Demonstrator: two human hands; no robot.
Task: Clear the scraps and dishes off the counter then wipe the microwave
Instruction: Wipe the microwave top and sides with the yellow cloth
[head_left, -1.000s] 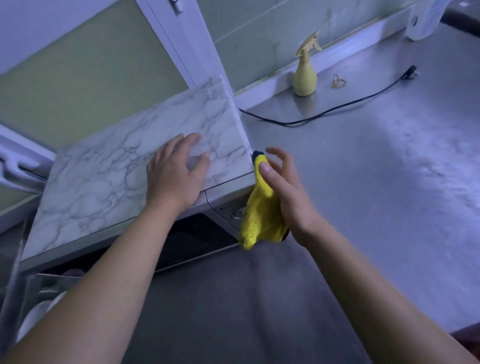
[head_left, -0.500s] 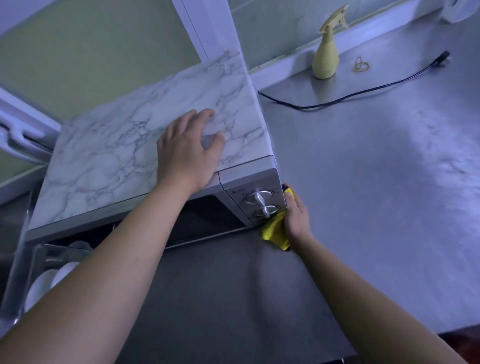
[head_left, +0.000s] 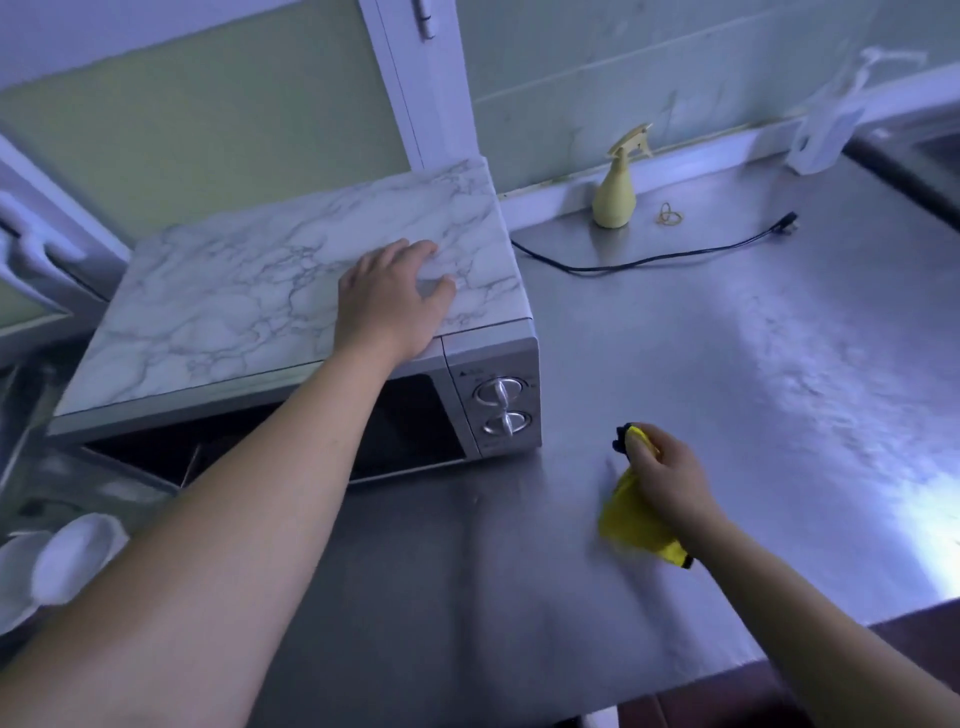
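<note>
A microwave (head_left: 498, 364) with a marble-patterned top and two silver dials stands on the steel counter (head_left: 753, 364), its dark door facing me. My left hand (head_left: 389, 306) rests flat on the right part of its top, fingers spread. My right hand (head_left: 667, 478) grips a bunched yellow cloth (head_left: 631, 525) with a dark edge, held just above the counter to the right of the microwave's front corner, apart from it.
A pale yellow spray bottle (head_left: 618, 192) stands by the back wall, with a rubber band (head_left: 670, 214) and a loose black power cord (head_left: 675, 254) near it. White dishes (head_left: 67, 561) sit in a rack at lower left. A white plastic bag (head_left: 826, 130) lies at back right.
My right hand with the cloth went down the microwave's right side, then pulled away to the right over the counter. My left hand stayed on the top. The view tilted up.
</note>
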